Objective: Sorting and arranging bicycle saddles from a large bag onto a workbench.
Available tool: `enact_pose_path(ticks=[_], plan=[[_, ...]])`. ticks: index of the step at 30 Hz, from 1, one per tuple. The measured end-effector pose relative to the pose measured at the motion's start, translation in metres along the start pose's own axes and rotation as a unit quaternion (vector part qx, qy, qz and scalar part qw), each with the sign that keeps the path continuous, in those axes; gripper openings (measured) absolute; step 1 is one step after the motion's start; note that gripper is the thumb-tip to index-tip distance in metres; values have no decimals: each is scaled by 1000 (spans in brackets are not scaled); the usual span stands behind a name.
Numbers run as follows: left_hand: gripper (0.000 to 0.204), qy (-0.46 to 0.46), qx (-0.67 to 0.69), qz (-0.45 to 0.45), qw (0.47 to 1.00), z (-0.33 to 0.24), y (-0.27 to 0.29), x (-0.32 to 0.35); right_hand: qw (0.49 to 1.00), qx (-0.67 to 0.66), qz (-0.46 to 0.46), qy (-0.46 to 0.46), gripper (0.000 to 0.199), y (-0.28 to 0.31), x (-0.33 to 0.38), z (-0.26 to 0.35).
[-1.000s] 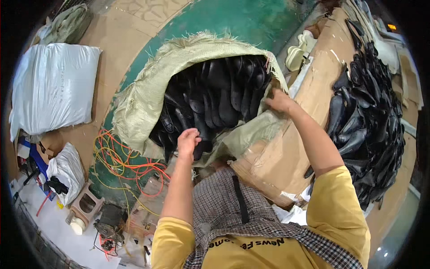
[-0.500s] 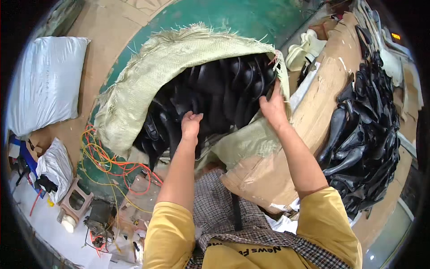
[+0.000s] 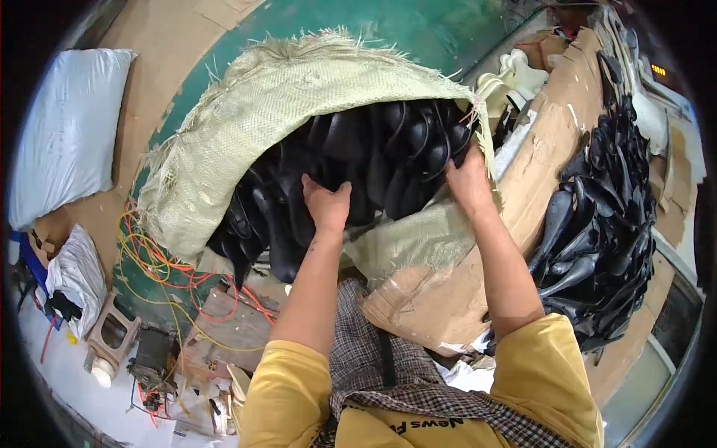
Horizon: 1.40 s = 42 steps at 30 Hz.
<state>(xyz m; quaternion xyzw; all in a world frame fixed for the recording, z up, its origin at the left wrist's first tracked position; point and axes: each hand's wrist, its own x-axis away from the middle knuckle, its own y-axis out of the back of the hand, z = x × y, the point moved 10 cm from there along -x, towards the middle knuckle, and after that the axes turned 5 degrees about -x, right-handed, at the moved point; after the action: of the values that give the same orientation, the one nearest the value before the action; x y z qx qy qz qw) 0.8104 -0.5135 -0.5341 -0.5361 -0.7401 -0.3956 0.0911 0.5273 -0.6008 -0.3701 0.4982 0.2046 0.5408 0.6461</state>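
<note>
Woven sack (image 3: 246, 127): pale green, frayed at the mouth, lies open just ahead of both hands, packed with black shoe soles (image 3: 388, 149)
Left hand (image 3: 326, 203): reaches forward on a straight forearm, fingers curled into the soles at the sack's lower mouth, gripping one
Right hand (image 3: 467, 179): raised at the sack's right edge, fingers closed on the rim where fabric meets the soles
Right of the right hand: a sheet of cardboard (image 3: 463, 299), and beyond it a loose heap of black soles (image 3: 605, 224)
Left of the left hand: orange cable (image 3: 160, 261) on the floor
</note>
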Motion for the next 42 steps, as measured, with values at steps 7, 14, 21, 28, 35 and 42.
enact_pose_path(ticks=[7, 14, 21, 28, 35, 42], plan=[[100, 14, -62, -1, 998, -8, 3, -18, 998, 23, 40, 47, 48, -16, 30, 37], [106, 65, -101, -1, 993, -15, 1, -25, 934, 263, 127, 204, 18, -39, 27, 11], [108, 97, -127, -25, 987, -23, 13, -50, 953, 276, 105, 66, 46, -15, 4, -34], [108, 133, -68, -20, 989, -30, 28, -79, 918, 357, 170, 37, 58, -24, -26, 13], [109, 140, -48, -45, 988, -31, 34, -83, 986, 66, 89, 121, 62, -39, -56, 29], [95, 154, 162, -73, 972, -19, 34, -77, 965, 27, 203, 167, 79, -61, -99, 42]])
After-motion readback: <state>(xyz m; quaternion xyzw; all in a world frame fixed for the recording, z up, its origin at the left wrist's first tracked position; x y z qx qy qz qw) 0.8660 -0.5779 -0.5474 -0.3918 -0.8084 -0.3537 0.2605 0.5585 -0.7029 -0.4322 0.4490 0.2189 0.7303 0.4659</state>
